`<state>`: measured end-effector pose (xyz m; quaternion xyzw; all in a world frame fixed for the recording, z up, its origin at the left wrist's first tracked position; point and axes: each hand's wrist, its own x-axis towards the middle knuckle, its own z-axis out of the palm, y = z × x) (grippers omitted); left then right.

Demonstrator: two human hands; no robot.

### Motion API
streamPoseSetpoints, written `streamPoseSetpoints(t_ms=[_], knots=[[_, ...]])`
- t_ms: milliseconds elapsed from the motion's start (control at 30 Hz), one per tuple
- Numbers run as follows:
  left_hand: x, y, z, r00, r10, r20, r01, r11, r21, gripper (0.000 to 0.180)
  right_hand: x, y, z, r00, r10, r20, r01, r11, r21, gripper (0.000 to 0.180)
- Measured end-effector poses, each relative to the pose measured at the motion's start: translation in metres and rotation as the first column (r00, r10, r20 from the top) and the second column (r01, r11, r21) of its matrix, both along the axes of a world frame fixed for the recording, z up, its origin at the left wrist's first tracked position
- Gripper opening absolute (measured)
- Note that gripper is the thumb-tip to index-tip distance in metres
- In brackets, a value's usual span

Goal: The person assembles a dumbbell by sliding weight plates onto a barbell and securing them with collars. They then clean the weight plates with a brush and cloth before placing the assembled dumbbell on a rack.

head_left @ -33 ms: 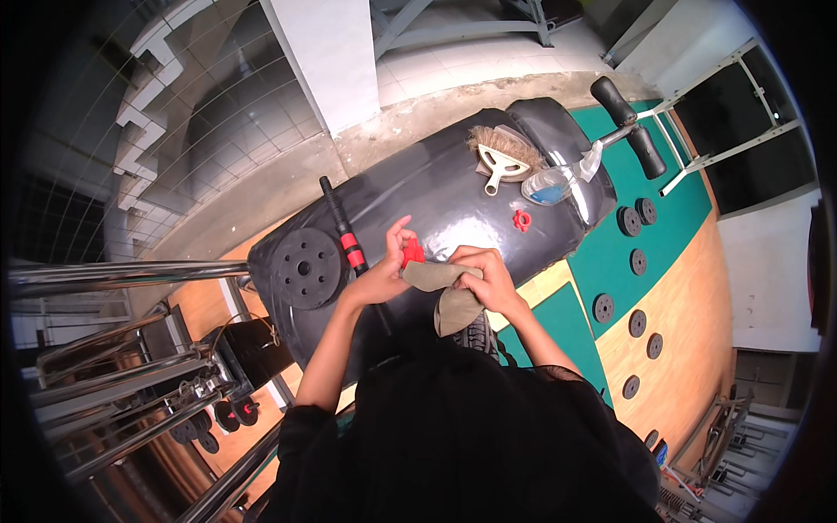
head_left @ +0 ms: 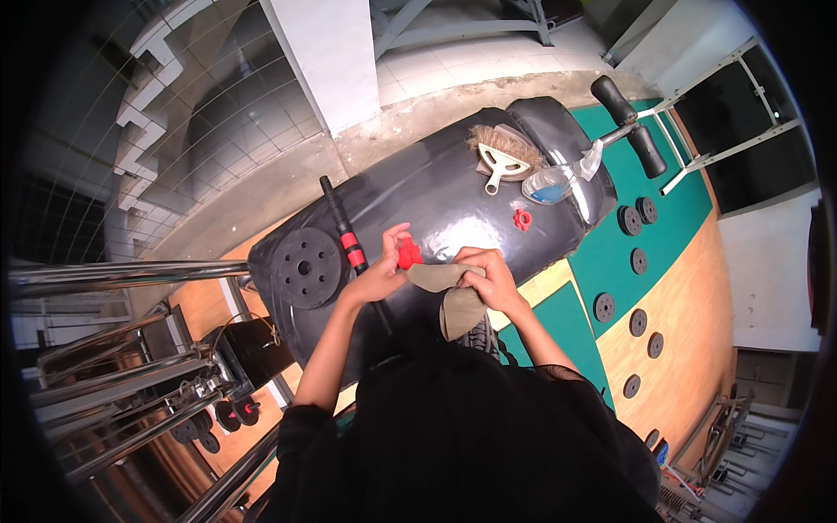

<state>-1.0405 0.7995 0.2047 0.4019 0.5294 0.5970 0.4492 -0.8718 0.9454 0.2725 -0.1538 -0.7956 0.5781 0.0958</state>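
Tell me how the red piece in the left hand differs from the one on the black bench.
The held red piece is in the left hand; the loose red piece lies on the black bench.
The held piece is right by the tan cloth; the loose one lies apart from it.
The loose piece shows a central opening; none can be made out on the held one.
Both are red.
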Motion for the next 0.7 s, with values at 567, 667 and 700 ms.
streamPoseSetpoints(t_ms=[567, 667, 700], knots=[[-0.038, -0.002, -0.071, 0.348, -0.052, -0.936, -0.429, 0.879, -0.209, 0.054, 0.095, 0.035, -0.087, 0.461, -0.867, 0.189, 0.802, 0.316, -0.507, 0.009], [-0.045, 0.000, -0.082, 0.431, 0.022, -0.902, -0.463, 0.864, -0.200, 0.052, 0.105, 0.033, -0.086, 0.417, -0.865, 0.280, 0.786, 0.188, -0.589, 0.010], [-0.049, 0.001, -0.083, 0.593, 0.045, -0.804, -0.463, 0.836, -0.295, 0.051, 0.109, 0.033, -0.090, 0.403, -0.876, 0.263, 0.799, 0.198, -0.568, 0.010]])
